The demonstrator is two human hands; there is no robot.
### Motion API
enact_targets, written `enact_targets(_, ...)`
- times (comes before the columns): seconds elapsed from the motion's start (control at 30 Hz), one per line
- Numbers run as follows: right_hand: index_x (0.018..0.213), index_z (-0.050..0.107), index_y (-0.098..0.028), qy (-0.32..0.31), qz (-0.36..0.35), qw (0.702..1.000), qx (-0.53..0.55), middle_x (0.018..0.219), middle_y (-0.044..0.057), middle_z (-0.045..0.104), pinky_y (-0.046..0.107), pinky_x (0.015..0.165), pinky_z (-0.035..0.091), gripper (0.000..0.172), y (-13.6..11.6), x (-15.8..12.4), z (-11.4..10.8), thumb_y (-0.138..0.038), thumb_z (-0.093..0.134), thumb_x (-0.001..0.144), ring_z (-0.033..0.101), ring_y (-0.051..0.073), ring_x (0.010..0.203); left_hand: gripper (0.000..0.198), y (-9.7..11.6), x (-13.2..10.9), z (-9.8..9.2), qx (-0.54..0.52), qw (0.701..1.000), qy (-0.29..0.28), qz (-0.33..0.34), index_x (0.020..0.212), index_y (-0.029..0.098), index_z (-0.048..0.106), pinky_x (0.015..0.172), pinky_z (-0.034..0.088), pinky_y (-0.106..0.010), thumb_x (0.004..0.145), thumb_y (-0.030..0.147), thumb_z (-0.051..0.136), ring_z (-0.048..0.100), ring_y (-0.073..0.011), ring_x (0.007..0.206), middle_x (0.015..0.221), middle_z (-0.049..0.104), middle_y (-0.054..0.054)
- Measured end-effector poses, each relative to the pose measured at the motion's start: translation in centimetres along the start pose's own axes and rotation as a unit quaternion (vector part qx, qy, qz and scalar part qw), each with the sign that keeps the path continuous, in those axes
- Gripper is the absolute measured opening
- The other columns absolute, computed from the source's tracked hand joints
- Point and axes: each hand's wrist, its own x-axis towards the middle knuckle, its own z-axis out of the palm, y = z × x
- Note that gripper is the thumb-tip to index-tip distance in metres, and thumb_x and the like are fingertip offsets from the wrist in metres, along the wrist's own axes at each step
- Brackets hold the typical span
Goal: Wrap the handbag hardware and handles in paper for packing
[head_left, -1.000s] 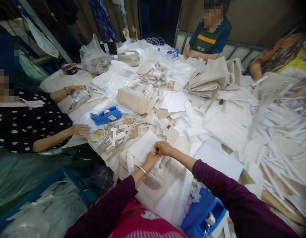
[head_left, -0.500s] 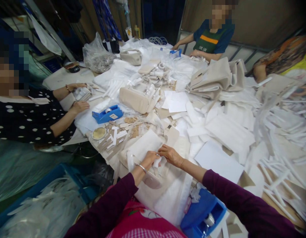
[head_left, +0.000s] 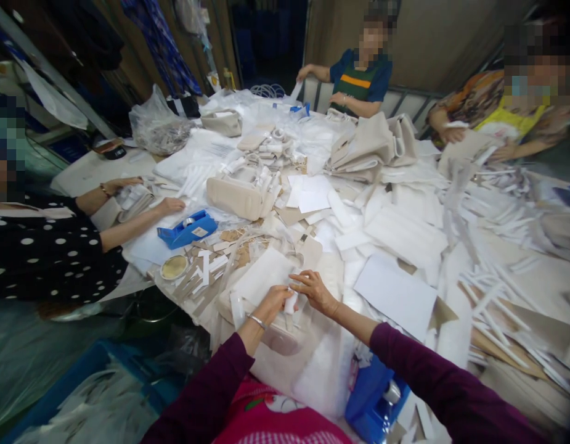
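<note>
A beige handbag (head_left: 285,339) lies in front of me, with a white sheet (head_left: 259,274) over its upper part. My left hand (head_left: 274,302) is closed around a small white-wrapped strap piece (head_left: 291,302) above the bag. Close beside it, my right hand (head_left: 316,291) has its fingers stretched and apart, the tips near the top of the wrapped piece. Whether those tips touch it I cannot tell. A second white-wrapped strap end (head_left: 237,308) stands left of my left wrist.
A blue tape dispenser (head_left: 374,401) sits by my right forearm, another tape dispenser (head_left: 187,229) at left. Around lie white paper sheets (head_left: 395,296), paper strips, a round tin (head_left: 174,267) and stacked beige bags (head_left: 368,145). Co-workers sit left and opposite. A blue crate (head_left: 127,351) stands lower left.
My right fingers have gone from pinching at the wrapped piece to spreading apart. My left hand keeps its hold. The view has turned right; the left co-worker's hand has reached outward.
</note>
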Motion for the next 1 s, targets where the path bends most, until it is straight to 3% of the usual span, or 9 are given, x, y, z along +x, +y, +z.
enact_targets(0.33, 0.111, 0.064, -0.032, 0.022, 0.106, 0.994, 0.019, 0.132, 0.002, 0.052, 0.043, 0.089, 0.031, 0.049, -2.2, 0.1, -0.3, -0.001, 0.045, 0.077, 0.04, 0.025, 0.116, 0.011, -0.4, 1.0, 0.3, 0.032, 0.996, 0.079, -0.003, 0.068, 0.01, 0.059, 0.044, 0.045, -0.03, 0.062, 0.019, 0.058, 0.056, -0.0179, 0.044, 0.056, 0.06, -0.006)
enact_targets(0.4, 0.109, 0.065, -0.03, 0.056, 0.153, 0.985, 0.054, 0.129, 0.003, 0.054, 0.044, 0.09, 0.033, 0.049, -3.2, 0.3, -1.2, -0.002, 0.046, 0.074, 0.042, 0.025, 0.115, 0.01, -0.2, 1.0, 0.5, 0.042, 0.994, 0.099, -0.002, 0.066, 0.01, 0.059, 0.042, 0.044, -0.029, 0.06, 0.018, 0.059, 0.056, -0.0178, 0.042, 0.054, 0.06, -0.006)
enact_targets(0.47, 0.114, 0.062, -0.028, 0.146, 0.219, 0.957, 0.119, 0.128, 0.005, 0.054, 0.042, 0.09, 0.037, 0.048, -4.4, -0.5, -2.8, -0.006, 0.048, 0.074, 0.046, 0.023, 0.112, 0.009, 0.0, 1.0, 0.6, 0.052, 0.994, 0.101, 0.0, 0.064, 0.01, 0.059, 0.041, 0.044, -0.028, 0.059, 0.018, 0.06, 0.055, -0.0172, 0.041, 0.052, 0.06, -0.005)
enact_targets(0.53, 0.114, 0.061, -0.025, 0.275, 0.305, 0.891, 0.193, 0.119, 0.007, 0.059, 0.037, 0.085, 0.042, 0.041, -5.9, -2.9, -4.9, -0.016, 0.051, 0.076, 0.054, 0.02, 0.101, 0.009, 0.1, 1.0, 0.7, 0.06, 0.993, 0.098, 0.004, 0.063, 0.01, 0.059, 0.04, 0.043, -0.027, 0.059, 0.018, 0.06, 0.056, -0.0164, 0.041, 0.053, 0.06, -0.006)
enact_targets(0.6, 0.099, 0.065, -0.02, 0.401, 0.405, 0.788, 0.232, 0.095, 0.005, 0.066, 0.031, 0.073, 0.045, 0.025, -7.7, -7.0, -7.0, -0.027, 0.054, 0.077, 0.058, 0.017, 0.08, 0.009, 0.2, 1.0, 0.7, 0.066, 0.993, 0.094, 0.006, 0.063, 0.009, 0.059, 0.04, 0.043, -0.025, 0.058, 0.017, 0.06, 0.056, -0.0154, 0.041, 0.052, 0.06, -0.005)
enact_targets(0.67, 0.075, 0.063, -0.017, 0.491, 0.498, 0.676, 0.232, 0.063, 0.0, 0.059, 0.025, 0.055, 0.04, 0.019, -10.2, -12.2, -8.5, -0.035, 0.057, 0.075, 0.05, 0.011, 0.055, 0.01, 0.2, 1.1, 0.8, 0.072, 0.993, 0.09, 0.003, 0.064, 0.009, 0.059, 0.04, 0.042, -0.024, 0.058, 0.017, 0.06, 0.055, -0.0143, 0.041, 0.052, 0.06, -0.004)
enact_targets(0.73, 0.063, 0.057, -0.016, 0.531, 0.572, 0.583, 0.226, 0.047, -0.005, 0.046, 0.022, 0.044, 0.028, 0.023, -13.1, -17.4, -9.0, -0.037, 0.06, 0.071, 0.036, 0.008, 0.043, 0.011, 0.3, 1.2, 1.0, 0.078, 0.993, 0.087, -0.004, 0.066, 0.008, 0.059, 0.04, 0.042, -0.023, 0.058, 0.016, 0.06, 0.055, -0.0135, 0.04, 0.051, 0.06, -0.003)
enact_targets(0.87, 0.064, 0.062, -0.012, 0.471, 0.693, 0.485, 0.25, 0.051, -0.001, 0.055, 0.021, 0.041, 0.022, 0.019, -18.4, -24.6, -7.2, -0.031, 0.062, 0.06, 0.036, 0.007, 0.042, 0.012, 0.6, 1.5, 1.6, 0.084, 0.992, 0.094, -0.011, 0.069, 0.009, 0.057, 0.041, 0.044, -0.023, 0.058, 0.013, 0.06, 0.054, -0.0124, 0.04, 0.052, 0.06, -0.002)
enact_targets(1.0, 0.073, 0.065, -0.012, 0.44, 0.732, 0.444, 0.272, 0.057, 0.003, 0.063, 0.02, 0.041, 0.027, 0.023, -20.9, -26.0, -4.7, -0.025, 0.062, 0.055, 0.044, 0.009, 0.046, 0.011, 0.8, 1.2, 2.0, 0.083, 0.992, 0.099, -0.007, 0.069, 0.009, 0.056, 0.04, 0.044, -0.022, 0.058, 0.009, 0.06, 0.054, -0.0119, 0.039, 0.05, 0.059, -0.001)
